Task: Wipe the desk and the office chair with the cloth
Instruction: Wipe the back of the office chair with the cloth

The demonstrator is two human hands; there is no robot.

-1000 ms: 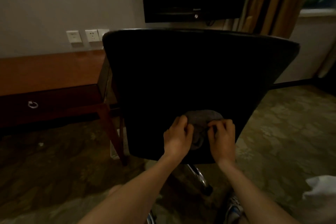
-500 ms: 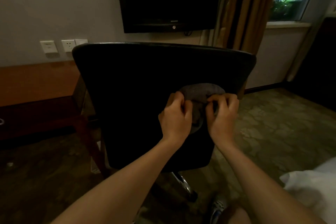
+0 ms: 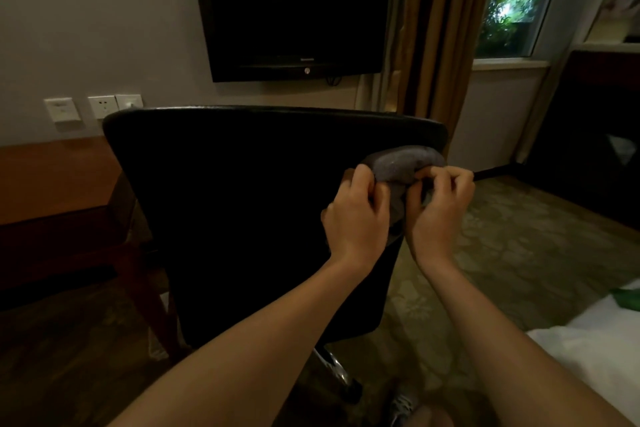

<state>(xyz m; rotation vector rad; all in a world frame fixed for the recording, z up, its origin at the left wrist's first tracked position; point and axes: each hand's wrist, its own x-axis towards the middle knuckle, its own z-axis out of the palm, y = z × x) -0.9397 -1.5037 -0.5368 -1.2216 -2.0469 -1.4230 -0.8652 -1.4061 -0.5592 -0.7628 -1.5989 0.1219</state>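
Office chair (image 3: 242,218) fills mid-frame, the rear of its black backrest toward the camera. Table (image 3: 52,177) sits far-left behind it, cut off by the left edge. Left hand (image 3: 356,218) and right hand (image 3: 440,215) are side by side at the backrest's upper right corner, both holding the cloth (image 3: 401,163). Cloth is a grey bunched wad: bulk bulges just above the knuckles, long axis roughly left-right along the chair's top edge, a tail hangs down between the two hands. Fingers (image 3: 363,180) on both hands are curled tight, pinching fabric, none free. Key relation: most of the backrest lies left of and below the hands, so my read is the next stroke runs leftward or down. Left hand is nearer that area; right hand sits at the chair's right edge. Can't tell whether the cloth is pressed on the backrest or held just off it. Seat and armrests hidden behind the backrest; only one chrome leg (image 3: 332,364) shows below. Dim light, backrest surface detail unreadable.
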